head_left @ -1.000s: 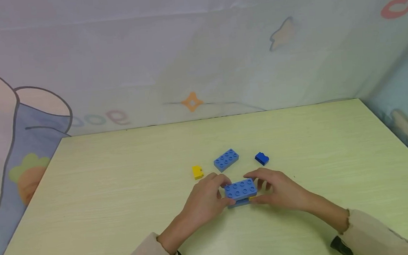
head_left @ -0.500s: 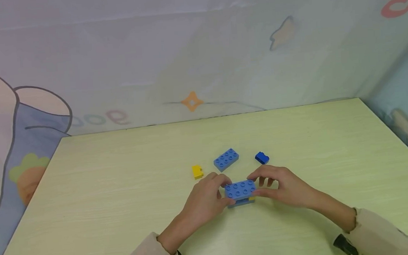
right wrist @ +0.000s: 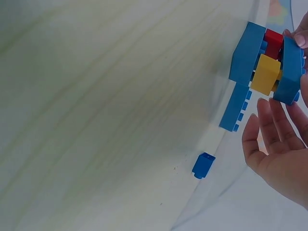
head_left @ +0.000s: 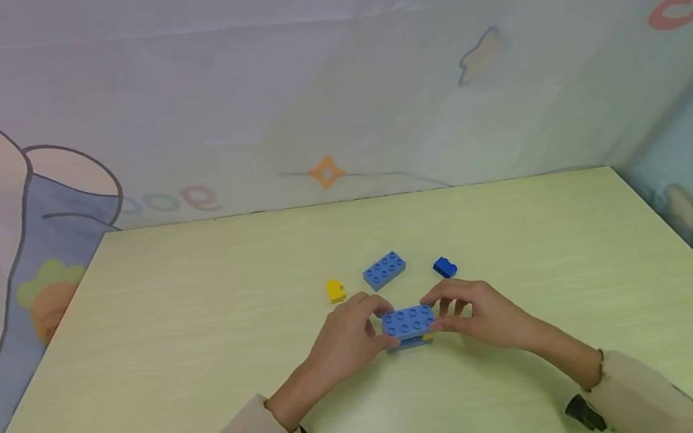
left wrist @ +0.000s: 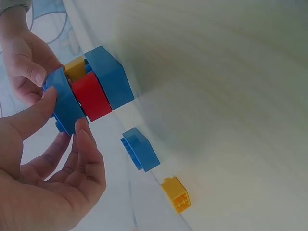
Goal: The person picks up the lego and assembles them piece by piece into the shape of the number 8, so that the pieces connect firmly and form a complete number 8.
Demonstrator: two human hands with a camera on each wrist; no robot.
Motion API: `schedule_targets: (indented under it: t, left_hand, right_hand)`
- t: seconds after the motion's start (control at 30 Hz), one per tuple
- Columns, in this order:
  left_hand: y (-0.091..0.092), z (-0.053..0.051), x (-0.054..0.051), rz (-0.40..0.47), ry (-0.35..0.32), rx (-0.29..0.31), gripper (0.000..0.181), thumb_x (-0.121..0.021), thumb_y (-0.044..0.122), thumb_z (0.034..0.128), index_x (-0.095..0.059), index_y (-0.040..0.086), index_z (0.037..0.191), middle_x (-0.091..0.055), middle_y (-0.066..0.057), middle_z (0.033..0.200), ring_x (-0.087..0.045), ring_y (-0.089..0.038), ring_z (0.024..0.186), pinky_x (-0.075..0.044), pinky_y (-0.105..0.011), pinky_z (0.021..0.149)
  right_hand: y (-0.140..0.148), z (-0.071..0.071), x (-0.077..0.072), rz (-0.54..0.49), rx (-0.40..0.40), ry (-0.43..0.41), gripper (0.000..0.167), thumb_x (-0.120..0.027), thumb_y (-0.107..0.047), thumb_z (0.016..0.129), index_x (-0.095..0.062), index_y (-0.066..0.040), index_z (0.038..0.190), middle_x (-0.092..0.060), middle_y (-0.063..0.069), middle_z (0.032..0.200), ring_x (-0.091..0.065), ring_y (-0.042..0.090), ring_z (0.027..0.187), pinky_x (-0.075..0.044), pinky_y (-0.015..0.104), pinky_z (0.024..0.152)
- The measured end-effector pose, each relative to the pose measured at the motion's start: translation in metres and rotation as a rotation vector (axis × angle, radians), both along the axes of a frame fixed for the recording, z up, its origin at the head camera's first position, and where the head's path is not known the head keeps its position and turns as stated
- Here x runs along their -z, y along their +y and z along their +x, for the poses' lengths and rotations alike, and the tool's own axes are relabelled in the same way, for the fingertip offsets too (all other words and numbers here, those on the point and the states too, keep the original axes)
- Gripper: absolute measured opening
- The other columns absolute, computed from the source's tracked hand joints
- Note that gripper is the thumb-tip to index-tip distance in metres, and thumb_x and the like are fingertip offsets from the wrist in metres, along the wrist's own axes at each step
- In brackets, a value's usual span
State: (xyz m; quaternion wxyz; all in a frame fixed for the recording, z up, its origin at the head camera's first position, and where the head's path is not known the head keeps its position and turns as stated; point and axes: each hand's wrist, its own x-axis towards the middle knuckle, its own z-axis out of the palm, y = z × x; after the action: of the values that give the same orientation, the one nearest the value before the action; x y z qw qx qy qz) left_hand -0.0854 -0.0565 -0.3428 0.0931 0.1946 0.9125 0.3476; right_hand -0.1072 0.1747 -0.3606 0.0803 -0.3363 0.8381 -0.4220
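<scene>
A top blue brick (head_left: 408, 321) lies over a red brick (left wrist: 91, 96) and a yellow brick (right wrist: 265, 74), which stand on a lower blue brick (left wrist: 109, 77). My left hand (head_left: 349, 336) pinches the top brick's left end between thumb and fingers. At its right end, my right hand (head_left: 487, 315) holds the same brick with thumb and forefinger, the other fingers loosely bent. In the right wrist view the top brick (right wrist: 289, 71) sits slightly tilted, with a gap above the yellow one.
Behind the hands lie a loose blue brick (head_left: 384, 271), a small yellow brick (head_left: 335, 291) to its left and a small dark blue brick (head_left: 444, 267) to its right. A printed cloth (head_left: 242, 103) rises along the back edge of the table (head_left: 178, 309).
My right hand has shifted up from the lower part of the stack to the top blue brick's right end. My left hand has kept its hold, and the loose bricks have not moved.
</scene>
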Motion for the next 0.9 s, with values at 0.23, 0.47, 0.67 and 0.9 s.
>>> schedule_targets:
  t: [0.23, 0.47, 0.67, 0.9]
  left_hand:
    - [-0.0008, -0.0008, 0.0000, 0.018, -0.021, -0.007, 0.033, -0.076, 0.017, 0.0748, -0.063, 0.005, 0.103, -0.058, 0.000, 0.091, -0.048, -0.010, 0.065, -0.041, -0.021, 0.057]
    - [-0.0015, -0.0006, -0.0006, 0.027, -0.040, -0.017, 0.034, -0.077, 0.016, 0.0736, -0.063, 0.003, 0.101, -0.059, -0.005, 0.092, -0.048, -0.011, 0.065, -0.041, -0.021, 0.056]
    - [-0.0014, -0.0005, -0.0004, 0.030, -0.047, -0.019, 0.034, -0.077, 0.016, 0.0733, -0.063, 0.003, 0.101, -0.059, -0.005, 0.092, -0.048, -0.011, 0.064, -0.041, -0.021, 0.056]
    - [-0.0018, -0.0004, 0.0008, 0.037, -0.048, -0.020, 0.033, -0.077, 0.016, 0.0732, -0.063, 0.003, 0.101, -0.060, -0.005, 0.092, -0.047, -0.011, 0.063, -0.040, -0.021, 0.055]
  right_hand:
    - [0.0007, -0.0009, 0.0004, 0.018, 0.005, -0.025, 0.028, -0.068, -0.013, 0.082, -0.062, -0.003, 0.107, -0.064, 0.003, 0.101, -0.055, 0.013, 0.083, -0.048, 0.027, 0.071]
    - [0.0004, -0.0007, 0.0008, 0.018, 0.004, -0.041, 0.027, -0.068, -0.013, 0.082, -0.062, -0.004, 0.107, -0.063, 0.003, 0.100, -0.055, 0.013, 0.082, -0.048, 0.027, 0.071]
    - [0.0001, 0.0001, 0.0012, 0.023, 0.000, -0.021, 0.028, -0.068, -0.012, 0.081, -0.061, -0.004, 0.107, -0.062, 0.003, 0.100, -0.055, 0.013, 0.081, -0.048, 0.027, 0.071]
    - [0.0000, 0.0013, 0.0026, 0.028, 0.004, -0.017, 0.028, -0.068, -0.013, 0.082, -0.060, -0.004, 0.108, -0.062, 0.003, 0.101, -0.055, 0.012, 0.082, -0.048, 0.027, 0.071]
